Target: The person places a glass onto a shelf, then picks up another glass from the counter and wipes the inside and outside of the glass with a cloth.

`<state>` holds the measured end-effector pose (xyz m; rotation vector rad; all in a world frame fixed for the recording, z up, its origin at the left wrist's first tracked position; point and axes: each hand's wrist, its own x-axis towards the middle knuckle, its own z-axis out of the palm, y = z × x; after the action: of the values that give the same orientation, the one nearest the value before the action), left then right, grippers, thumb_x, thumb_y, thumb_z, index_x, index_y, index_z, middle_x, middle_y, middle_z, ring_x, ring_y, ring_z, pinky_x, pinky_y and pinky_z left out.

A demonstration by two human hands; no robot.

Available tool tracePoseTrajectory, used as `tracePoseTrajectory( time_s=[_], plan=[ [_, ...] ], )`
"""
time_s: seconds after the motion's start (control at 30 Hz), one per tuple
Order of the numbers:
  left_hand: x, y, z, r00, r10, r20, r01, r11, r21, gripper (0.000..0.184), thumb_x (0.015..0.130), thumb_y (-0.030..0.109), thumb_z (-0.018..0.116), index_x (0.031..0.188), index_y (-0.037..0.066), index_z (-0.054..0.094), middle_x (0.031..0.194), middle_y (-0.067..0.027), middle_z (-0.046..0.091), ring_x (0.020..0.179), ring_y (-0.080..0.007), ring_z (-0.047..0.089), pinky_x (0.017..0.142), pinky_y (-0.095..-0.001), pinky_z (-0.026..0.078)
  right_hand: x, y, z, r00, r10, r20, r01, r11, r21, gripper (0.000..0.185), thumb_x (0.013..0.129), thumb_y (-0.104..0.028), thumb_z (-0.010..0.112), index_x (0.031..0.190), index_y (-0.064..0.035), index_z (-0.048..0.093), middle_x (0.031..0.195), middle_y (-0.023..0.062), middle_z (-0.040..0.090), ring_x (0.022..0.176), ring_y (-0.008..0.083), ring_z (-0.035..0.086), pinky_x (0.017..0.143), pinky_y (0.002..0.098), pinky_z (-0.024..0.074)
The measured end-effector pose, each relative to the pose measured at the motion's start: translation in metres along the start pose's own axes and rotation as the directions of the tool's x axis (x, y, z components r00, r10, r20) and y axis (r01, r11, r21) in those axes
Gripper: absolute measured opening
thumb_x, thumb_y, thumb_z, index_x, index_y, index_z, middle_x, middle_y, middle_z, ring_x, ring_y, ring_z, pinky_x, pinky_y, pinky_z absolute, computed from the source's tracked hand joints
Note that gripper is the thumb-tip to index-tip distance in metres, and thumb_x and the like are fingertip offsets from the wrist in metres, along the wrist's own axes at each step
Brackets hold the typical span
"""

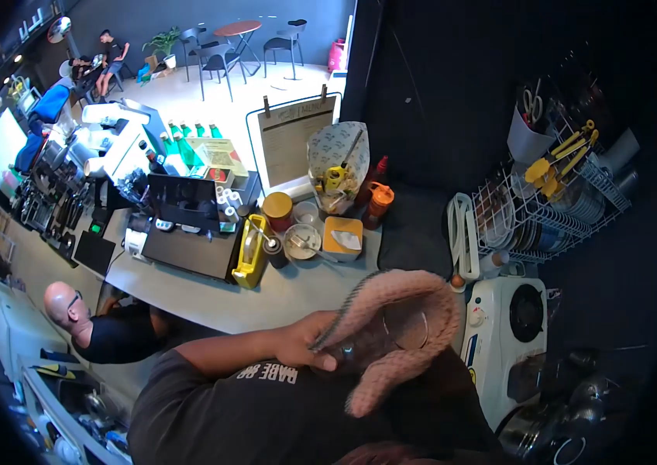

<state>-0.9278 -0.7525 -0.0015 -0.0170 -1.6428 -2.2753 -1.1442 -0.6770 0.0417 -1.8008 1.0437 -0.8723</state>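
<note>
My left hand (309,341) is closed, its fingers wrapped round one end of a pink textured cloth (428,291) with a dark edge. From there the cloth arches up and over to the right, then hangs down in a loop in front of my dark shirt. Inside the loop shows a clear drinking glass (406,332) with a round rim, close to my left hand; whether the fingers also grip it is hard to see. My right hand cannot be made out. A reddish blur lies at the bottom edge.
Ahead, a counter (282,298) carries a yellow tape dispenser (249,252), a bowl (302,242), an orange bottle (377,203) and a menu board (297,147). A white portable stove (491,318) stands at right below a dish rack (526,221). A person (108,325) is at left.
</note>
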Motion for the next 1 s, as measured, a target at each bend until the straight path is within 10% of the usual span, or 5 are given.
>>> tracePoseTrajectory(
  time_s=[0.1, 0.23, 0.47, 0.83, 1.0],
  plan=[
    [-0.005, 0.011, 0.004, 0.986, 0.131, -0.100, -0.117, 0.984, 0.136, 0.069, 0.088, 0.026, 0.075, 0.142, -0.001, 0.042, 0.135, -0.0132, 0.056, 0.128, -0.0227, 0.051, 0.107, -0.0397, 0.041, 0.001, 0.004, 0.010, 1.000, -0.008, 0.012, 0.008, 0.999, -0.036, 0.056, 0.077, -0.017, 0.083, 0.126, -0.0064, 0.058, 0.130, 0.0097, 0.058, 0.122, 0.0183, 0.055, 0.105, 0.0373, 0.0451],
    [-0.025, 0.029, -0.006, 0.935, -0.351, -0.046, 0.348, 0.888, 0.299, 0.070, 0.083, 0.033, 0.079, 0.138, 0.001, 0.048, 0.139, -0.0129, 0.052, 0.120, -0.0194, 0.055, 0.101, -0.0370, 0.045, 0.010, 0.009, 0.015, 0.997, 0.037, 0.070, -0.039, 0.999, 0.025, 0.058, 0.075, -0.016, 0.085, 0.126, -0.0066, 0.058, 0.131, 0.0095, 0.058, 0.123, 0.0182, 0.055, 0.106, 0.0376, 0.0447],
    [-0.044, 0.086, -0.047, 0.964, 0.151, -0.221, -0.086, 0.956, 0.279, 0.097, 0.067, 0.067, 0.080, 0.135, 0.004, 0.048, 0.124, -0.0098, 0.055, 0.096, -0.0183, 0.062, 0.077, -0.0308, 0.053, 0.046, -0.025, 0.059, 0.946, 0.252, 0.202, -0.322, 0.791, 0.521, 0.072, 0.071, -0.019, 0.090, 0.130, -0.0049, 0.054, 0.129, 0.0097, 0.060, 0.120, 0.0191, 0.058, 0.104, 0.0356, 0.0466],
    [-0.116, 0.164, -0.123, 0.898, -0.436, 0.057, 0.371, 0.822, 0.433, 0.044, 0.076, 0.005, 0.078, 0.111, -0.002, 0.053, 0.113, -0.0120, 0.066, 0.105, -0.0154, 0.064, 0.083, -0.0291, 0.054, 0.069, -0.076, 0.137, 0.879, 0.439, -0.186, -0.359, 0.866, 0.350, 0.074, 0.064, -0.032, 0.095, 0.120, -0.0005, 0.058, 0.112, 0.0078, 0.062, 0.105, 0.0165, 0.059, 0.093, 0.0319, 0.0477],
    [-0.127, 0.109, -0.130, 0.790, -0.508, 0.343, 0.178, 0.726, 0.665, 0.047, 0.075, 0.002, 0.074, 0.120, 0.001, 0.058, 0.110, -0.0080, 0.065, 0.103, -0.0146, 0.062, 0.087, -0.0309, 0.052, 0.079, -0.077, 0.148, 0.922, 0.244, -0.301, -0.211, 0.968, 0.138, 0.076, 0.065, -0.028, 0.093, 0.123, -0.0015, 0.052, 0.119, 0.0104, 0.056, 0.115, 0.0214, 0.055, 0.099, 0.0354, 0.0448]
  ],
)
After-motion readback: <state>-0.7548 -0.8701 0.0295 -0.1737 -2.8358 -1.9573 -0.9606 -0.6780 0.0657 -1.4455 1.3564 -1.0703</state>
